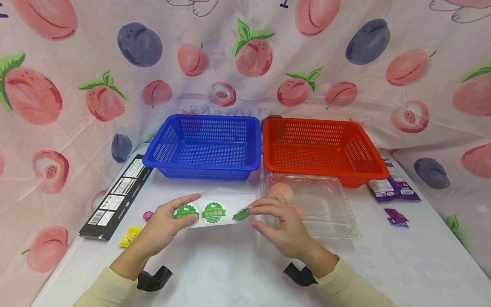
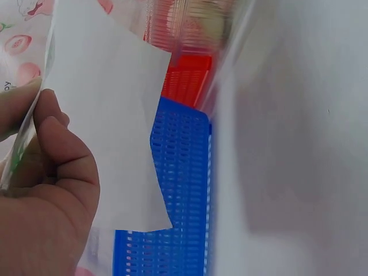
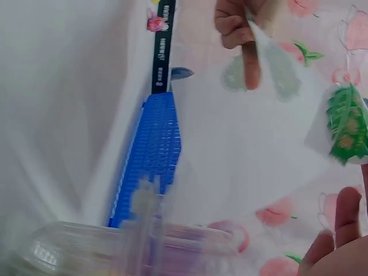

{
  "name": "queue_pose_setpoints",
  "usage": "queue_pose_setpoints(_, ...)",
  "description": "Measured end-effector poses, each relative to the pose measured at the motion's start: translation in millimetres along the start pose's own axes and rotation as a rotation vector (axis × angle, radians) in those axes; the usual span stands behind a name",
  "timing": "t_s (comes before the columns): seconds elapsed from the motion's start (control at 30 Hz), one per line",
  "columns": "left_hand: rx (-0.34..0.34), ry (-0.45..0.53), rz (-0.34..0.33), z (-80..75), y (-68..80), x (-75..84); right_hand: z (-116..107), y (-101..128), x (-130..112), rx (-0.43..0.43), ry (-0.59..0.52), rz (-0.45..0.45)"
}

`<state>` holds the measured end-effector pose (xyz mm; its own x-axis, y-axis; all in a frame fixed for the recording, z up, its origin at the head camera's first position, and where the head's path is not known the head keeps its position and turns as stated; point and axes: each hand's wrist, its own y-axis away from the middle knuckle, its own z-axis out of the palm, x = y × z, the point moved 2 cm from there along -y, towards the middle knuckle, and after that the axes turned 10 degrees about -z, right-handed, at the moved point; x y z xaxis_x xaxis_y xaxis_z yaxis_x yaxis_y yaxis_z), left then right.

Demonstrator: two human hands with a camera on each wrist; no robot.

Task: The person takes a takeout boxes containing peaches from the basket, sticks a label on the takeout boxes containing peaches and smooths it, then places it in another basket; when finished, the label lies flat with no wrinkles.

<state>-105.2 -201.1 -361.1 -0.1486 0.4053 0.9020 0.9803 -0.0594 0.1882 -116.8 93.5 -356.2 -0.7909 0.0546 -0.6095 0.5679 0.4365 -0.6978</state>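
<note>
My left hand [image 1: 168, 219] pinches the left end of a white sheet of stickers [image 1: 230, 198], thumb on the front. Round green stickers with leaf marks and lettering sit on it, one of them a green sticker [image 1: 213, 212] mid-sheet. At the sheet's right end, my right hand [image 1: 281, 221] pinches the edge of a curled green sticker [image 1: 241, 214], which is lifted partly off the backing. In the right wrist view this curled sticker [image 3: 348, 123] bends away from the sheet. Behind the right hand stands a clear plastic box [image 1: 318, 204] with round pinkish items [image 1: 281, 190] in it.
A blue basket [image 1: 201, 175] and a red basket [image 1: 326, 172] stand side by side at the back. A long black box [image 1: 116, 196], a yellow packet [image 1: 131, 236] and a pink sweet [image 1: 147, 215] lie left. Purple packets [image 1: 397, 196] lie right.
</note>
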Motion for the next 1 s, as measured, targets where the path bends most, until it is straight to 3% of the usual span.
queue_pose_setpoints(0.2,-0.008,0.001,-0.018,-3.0,0.9,-6.9,-14.1,-5.2,-4.9,0.076,-0.19,-0.015)
queue_pose_setpoints(0.4,-0.029,-0.031,-0.041,-7.5,4.4,-12.2,-30.0,-9.4,-4.9,0.095,-0.065,0.101)
queue_pose_setpoints(0.53,-0.03,-0.055,-0.016,-10.7,6.4,-15.9,-41.2,-9.8,-3.3,0.1,0.004,0.173)
queue_pose_setpoints(0.8,-0.067,-0.081,0.036,-14.0,7.3,-20.7,-69.2,-11.3,0.7,0.073,0.054,0.22)
queue_pose_setpoints(1.0,-0.094,-0.123,0.041,-17.5,6.0,-25.8,-92.1,-10.2,4.6,0.048,0.12,0.359)
